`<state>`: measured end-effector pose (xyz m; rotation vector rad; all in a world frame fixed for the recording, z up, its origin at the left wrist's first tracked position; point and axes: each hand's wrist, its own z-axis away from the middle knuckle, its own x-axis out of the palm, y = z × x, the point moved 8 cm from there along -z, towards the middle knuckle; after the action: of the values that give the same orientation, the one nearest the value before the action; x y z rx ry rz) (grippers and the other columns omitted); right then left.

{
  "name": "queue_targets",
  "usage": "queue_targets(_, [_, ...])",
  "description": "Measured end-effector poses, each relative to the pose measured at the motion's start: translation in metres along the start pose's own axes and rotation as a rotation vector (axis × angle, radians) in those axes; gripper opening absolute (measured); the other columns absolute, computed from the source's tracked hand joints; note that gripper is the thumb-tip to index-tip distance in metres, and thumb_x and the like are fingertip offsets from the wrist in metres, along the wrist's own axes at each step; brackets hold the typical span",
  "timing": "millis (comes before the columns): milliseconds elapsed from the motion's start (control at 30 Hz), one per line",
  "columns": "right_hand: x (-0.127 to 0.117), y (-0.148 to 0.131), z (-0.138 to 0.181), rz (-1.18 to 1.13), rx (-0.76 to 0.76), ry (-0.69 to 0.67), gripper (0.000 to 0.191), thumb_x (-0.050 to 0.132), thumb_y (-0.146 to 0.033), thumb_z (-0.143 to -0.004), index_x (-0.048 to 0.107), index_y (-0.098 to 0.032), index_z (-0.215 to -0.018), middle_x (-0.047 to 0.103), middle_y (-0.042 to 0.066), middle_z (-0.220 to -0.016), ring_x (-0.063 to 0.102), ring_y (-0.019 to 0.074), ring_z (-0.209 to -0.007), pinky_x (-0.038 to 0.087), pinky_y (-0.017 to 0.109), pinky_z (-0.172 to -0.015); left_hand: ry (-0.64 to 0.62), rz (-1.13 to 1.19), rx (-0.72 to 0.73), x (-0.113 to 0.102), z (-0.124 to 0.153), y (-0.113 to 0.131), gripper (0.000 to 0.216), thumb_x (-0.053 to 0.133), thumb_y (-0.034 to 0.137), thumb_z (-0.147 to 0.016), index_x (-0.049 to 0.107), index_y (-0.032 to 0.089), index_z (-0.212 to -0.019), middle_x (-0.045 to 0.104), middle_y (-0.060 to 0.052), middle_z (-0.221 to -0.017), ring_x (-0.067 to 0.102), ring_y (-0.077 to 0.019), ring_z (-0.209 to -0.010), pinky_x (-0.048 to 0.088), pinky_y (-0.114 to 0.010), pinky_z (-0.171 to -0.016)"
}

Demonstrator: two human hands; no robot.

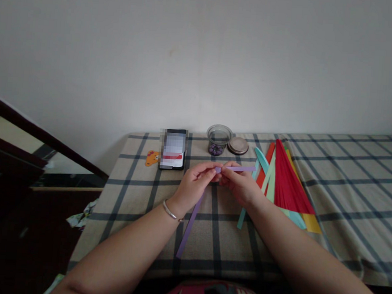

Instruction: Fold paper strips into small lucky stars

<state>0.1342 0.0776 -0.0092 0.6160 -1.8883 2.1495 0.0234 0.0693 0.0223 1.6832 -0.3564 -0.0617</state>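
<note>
Both hands meet over the middle of the table, pinching a narrow purple paper strip (189, 229). My left hand (196, 183) is closed on it near a small folded part between the fingertips. My right hand (239, 181) grips the same strip from the other side. One end of the strip sticks out to the right above the right hand; a longer end slants down toward the table's front edge. Just behind the hands stands a clear plastic cup (219, 137) with small purple pieces at its bottom. Its round lid (238, 145) lies beside it.
A fan of red paper strips (290, 189) lies right of my hands, with yellow, green, orange and light blue strips (241, 218) around it. A phone (173, 150) and a bear cutout (152, 158) are at the back left. A checked cloth (125, 204) covers the table; a wall rises behind.
</note>
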Motion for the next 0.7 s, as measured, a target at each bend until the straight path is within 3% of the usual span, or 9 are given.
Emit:
queue_targets(233, [0.009,-0.006,0.003,0.071,-0.020,-0.059,0.028,0.077,-0.042,-0.063,0.065,-0.019,-0.072,0.063,-0.002,-0.063,0.054,0.0097,-0.057,0.040,0.023,-0.053,-0.039,-0.012,0.020,0.002,-0.001,0.000,0.018,0.057,0.024,-0.082,0.071,0.017,-0.091,0.071,-0.004,-0.085,0.063,-0.0115,-0.070,0.055,-0.027,-0.073])
queue_targets(600, [0.012,-0.011,0.003,0.122,-0.044,-0.063,0.033,0.078,-0.044,-0.059,0.061,-0.022,-0.074,0.061,-0.003,-0.063,0.056,0.0115,-0.057,0.043,0.025,-0.053,-0.087,-0.179,0.134,0.004,-0.001,0.005,0.025,0.052,0.030,-0.087,0.068,0.021,-0.104,0.070,-0.006,-0.105,0.065,-0.0179,-0.092,0.054,-0.033,-0.082])
queue_targets(700, [0.013,-0.010,0.004,0.125,-0.047,-0.096,0.030,0.077,-0.043,-0.062,0.062,-0.021,-0.076,0.062,-0.002,-0.063,0.057,0.0118,-0.058,0.044,0.025,-0.055,-0.100,-0.165,0.128,0.004,-0.002,0.003,0.029,0.052,0.030,-0.087,0.063,0.021,-0.112,0.069,-0.006,-0.099,0.065,-0.0151,-0.082,0.055,-0.029,-0.076])
